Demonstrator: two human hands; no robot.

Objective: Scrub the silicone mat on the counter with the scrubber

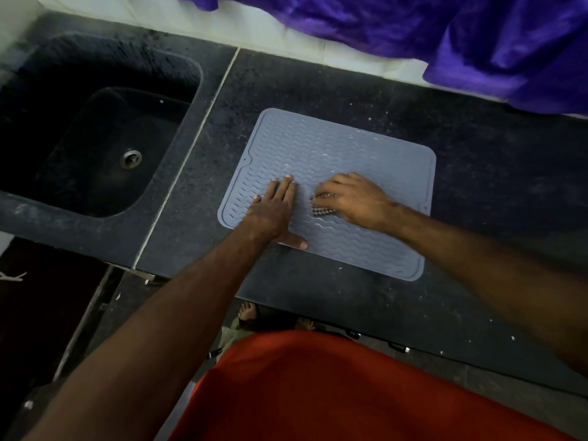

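Observation:
A grey-blue silicone mat (334, 148) with a wavy ribbed pattern lies flat on the dark stone counter (477, 154). My left hand (273, 211) presses flat on the mat's near-left part, fingers spread, thumb near the front edge. My right hand (353, 198) rests on the middle of the mat, closed over a metallic scrubber (323, 211). Only the scrubber's left edge shows under the fingers.
A dark stone sink (95, 148) with a metal drain (130, 158) sits left of the mat, beyond a pale seam. Purple cloth (493, 43) hangs over the back wall at the right. My orange garment (334, 393) and the counter's front edge are below.

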